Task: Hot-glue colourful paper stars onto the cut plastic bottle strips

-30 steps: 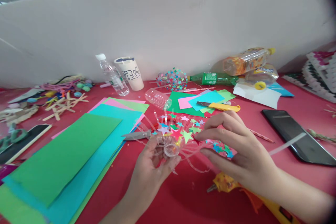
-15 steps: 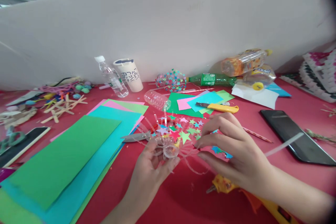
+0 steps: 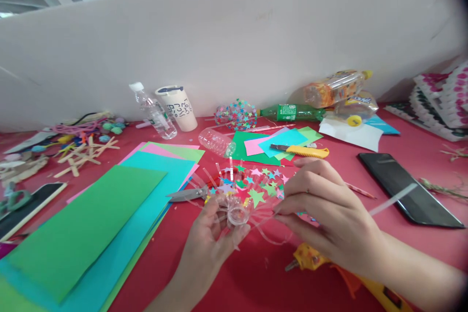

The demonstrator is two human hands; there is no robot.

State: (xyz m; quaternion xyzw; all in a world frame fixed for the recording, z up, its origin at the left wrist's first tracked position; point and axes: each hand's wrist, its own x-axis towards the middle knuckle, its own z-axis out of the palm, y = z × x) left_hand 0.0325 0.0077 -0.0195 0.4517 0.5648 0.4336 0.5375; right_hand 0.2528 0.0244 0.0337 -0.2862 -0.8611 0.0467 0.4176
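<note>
My left hand (image 3: pixel 215 231) grips a clear plastic bottle top (image 3: pixel 237 214) by its neck, the round mouth facing me. Thin clear strips cut from the bottle fan out around it, several with colored paper stars (image 3: pixel 257 197) on or near them. At its right side, my right hand (image 3: pixel 321 204) pinches thumb to fingertips at the end of one clear strip; whether a star is also between the fingers is too small to tell. Scissors (image 3: pixel 188 194) lie just behind my left hand. A yellow hot glue gun (image 3: pixel 309 257) lies below my right forearm, partly covered by it.
Colored paper sheets (image 3: pixel 91 224) cover the left side. A yellow cutter knife (image 3: pixel 307 151), a green bottle (image 3: pixel 292 112) and a star-covered bottle piece (image 3: pixel 239 114) lie behind. A phone (image 3: pixel 405 187) is at right. A water bottle (image 3: pixel 153 112) and tumbler (image 3: pixel 179 107) stand by the wall.
My right thumb and fingertips have closed together on the strip's end; they were apart before. The left hand keeps its hold on the bottle top. The view has shifted slightly.
</note>
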